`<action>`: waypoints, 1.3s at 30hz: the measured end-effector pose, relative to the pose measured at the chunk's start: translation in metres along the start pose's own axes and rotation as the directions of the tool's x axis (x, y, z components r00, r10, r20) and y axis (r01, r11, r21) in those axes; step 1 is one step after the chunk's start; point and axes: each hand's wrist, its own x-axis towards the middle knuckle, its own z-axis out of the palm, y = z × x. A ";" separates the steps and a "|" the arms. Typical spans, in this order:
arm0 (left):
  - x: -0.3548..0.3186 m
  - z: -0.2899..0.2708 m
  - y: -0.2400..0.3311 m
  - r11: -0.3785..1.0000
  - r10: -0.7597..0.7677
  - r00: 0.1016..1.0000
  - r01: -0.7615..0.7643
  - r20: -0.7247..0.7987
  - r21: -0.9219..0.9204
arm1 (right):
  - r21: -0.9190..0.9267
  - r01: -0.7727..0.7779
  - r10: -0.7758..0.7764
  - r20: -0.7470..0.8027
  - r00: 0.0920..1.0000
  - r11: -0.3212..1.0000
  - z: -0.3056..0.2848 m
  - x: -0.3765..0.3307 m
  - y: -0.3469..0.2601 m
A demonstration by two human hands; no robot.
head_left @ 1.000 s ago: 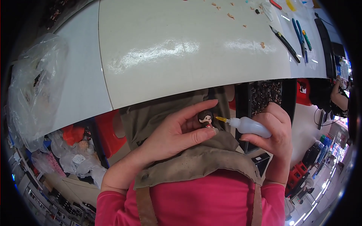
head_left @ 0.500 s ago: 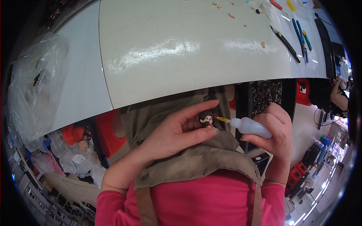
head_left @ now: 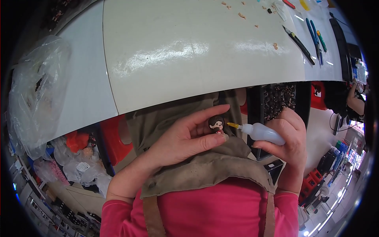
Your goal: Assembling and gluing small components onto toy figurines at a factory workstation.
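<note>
Between the thumb and fingers of my left hand (head_left: 193,136) is a small doll figurine (head_left: 216,125) with dark brown hair, a pale face and a reddish body. My right hand (head_left: 286,136) is wrapped round a translucent white squeeze bottle (head_left: 265,133), which lies nearly level. Its thin yellow needle tip (head_left: 233,125) points left at the figurine, with a small gap between them. Both hands are above my lap, over an olive apron (head_left: 205,170), in front of the table edge. The lower part of the figurine is partly hidden by my thumb.
On the white table (head_left: 166,75) lie a utility knife (head_left: 299,45), blue-handled pliers (head_left: 313,33), a green pen-like tool (head_left: 321,41) and peach scraps (head_left: 241,15). A plastic bag (head_left: 39,91) covers the left end. Below the table, a dark tray (head_left: 278,100) holds many small brown pieces.
The figurine, the bottle and both hands stay almost where they were. Only a very slight shift of the whole view shows.
</note>
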 end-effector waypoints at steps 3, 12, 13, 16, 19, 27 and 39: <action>0.001 -0.001 -0.002 1.000 0.005 1.000 -0.005 0.006 -0.004 | 0.003 -0.002 0.002 0.003 1.000 1.000 0.000 0.000 0.000; 0.001 0.001 0.000 1.000 0.000 1.000 0.000 0.009 -0.027 | 0.025 -0.014 0.015 -0.004 1.000 1.000 0.001 -0.002 0.003; 0.001 0.001 0.000 1.000 -0.003 1.000 0.003 0.004 -0.027 | 0.026 -0.012 0.012 -0.004 1.000 1.000 0.001 -0.003 0.004; 0.002 0.001 0.000 1.000 -0.001 1.000 0.001 0.006 -0.018 | 0.035 -0.017 0.017 -0.007 1.000 0.999 0.002 -0.004 0.005; 0.002 0.001 0.002 1.000 -0.017 1.000 0.017 0.002 -0.013 | 0.060 -0.026 0.027 -0.024 0.999 0.998 0.000 -0.004 0.004; 0.002 0.002 0.002 0.999 -0.015 1.000 0.015 -0.013 -0.033 | 0.072 -0.032 0.035 -0.041 0.999 0.997 0.001 -0.005 0.005; 0.001 0.000 0.002 0.999 -0.022 1.000 0.022 0.007 -0.033 | 0.035 -0.030 0.030 -0.003 1.000 0.999 0.000 -0.005 0.005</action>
